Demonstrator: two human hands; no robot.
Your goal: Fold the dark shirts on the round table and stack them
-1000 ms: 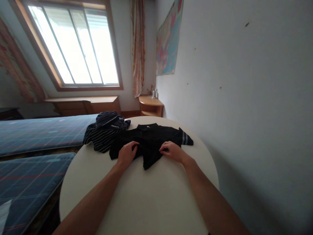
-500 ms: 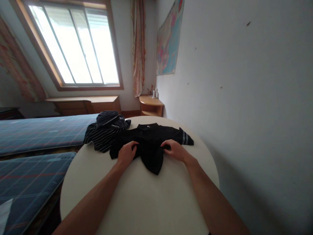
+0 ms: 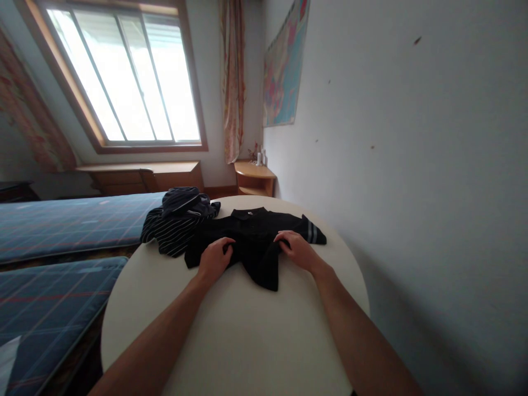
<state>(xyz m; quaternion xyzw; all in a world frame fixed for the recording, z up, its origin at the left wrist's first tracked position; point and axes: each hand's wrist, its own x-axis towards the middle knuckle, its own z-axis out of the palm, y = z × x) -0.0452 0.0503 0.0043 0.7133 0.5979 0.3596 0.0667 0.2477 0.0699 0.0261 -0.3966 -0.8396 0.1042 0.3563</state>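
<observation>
A black collared shirt (image 3: 256, 236) lies on the round white table (image 3: 256, 341), its collar at the far side and a sleeve with grey stripes out to the right. My left hand (image 3: 216, 258) pinches the cloth at the left of the shirt's near part. On the right, my right hand (image 3: 295, 248) has its fingers closed on the cloth too. Between the hands the near part of the shirt bunches and hangs down in a pointed flap. The fingertips are partly hidden by the dark folds.
Dark striped clothes (image 3: 175, 223) are heaped at the table's far left edge, touching the shirt. Two blue plaid mattresses (image 3: 74, 225) lie to the left. A white wall (image 3: 433, 192) runs along the right, and a small wooden corner shelf (image 3: 256, 170) stands behind.
My right hand has moved slightly up and away, drawing the cloth with it. The hanging flap's tip has shifted to the right. My left hand has hardly moved.
</observation>
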